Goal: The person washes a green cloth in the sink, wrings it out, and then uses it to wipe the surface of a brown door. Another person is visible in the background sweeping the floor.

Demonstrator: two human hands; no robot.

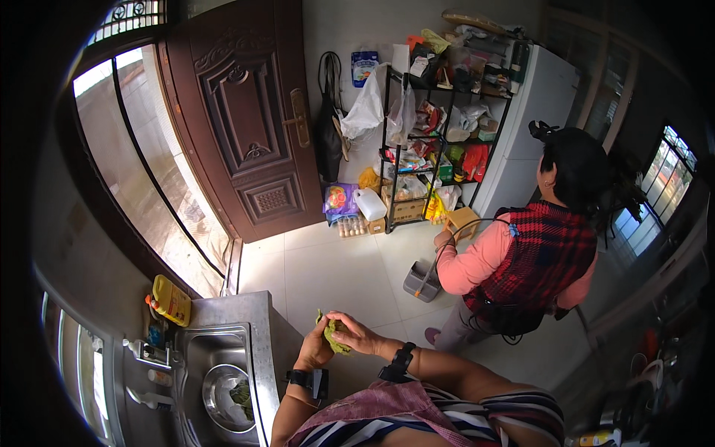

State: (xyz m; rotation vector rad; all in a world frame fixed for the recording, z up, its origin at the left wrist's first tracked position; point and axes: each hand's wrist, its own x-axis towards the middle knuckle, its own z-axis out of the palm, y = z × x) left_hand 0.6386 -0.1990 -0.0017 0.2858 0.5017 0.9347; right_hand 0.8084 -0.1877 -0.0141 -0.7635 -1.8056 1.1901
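Both of my hands are pressed around a clump of yellow-green leafy vegetable [337, 338], to the right of the sink counter. My left hand [315, 345] closes on it from the left, and my right hand [357, 334] covers it from the right and above. Part of the clump shows between the palms and below the fingers. At lower left, a round metal bowl [215, 388] sits in the stainless steel sink [218, 331], with darker green leaves [242, 398] lying in it.
A person in a plaid vest [550, 246] stands at right, near a long-handled grey dustpan [422, 281]. A yellow jug [170, 300] stands on the counter's far end by the faucet [151, 355]. Behind are a brown door [251, 112], a loaded black shelf [408, 222] and a white refrigerator [536, 112].
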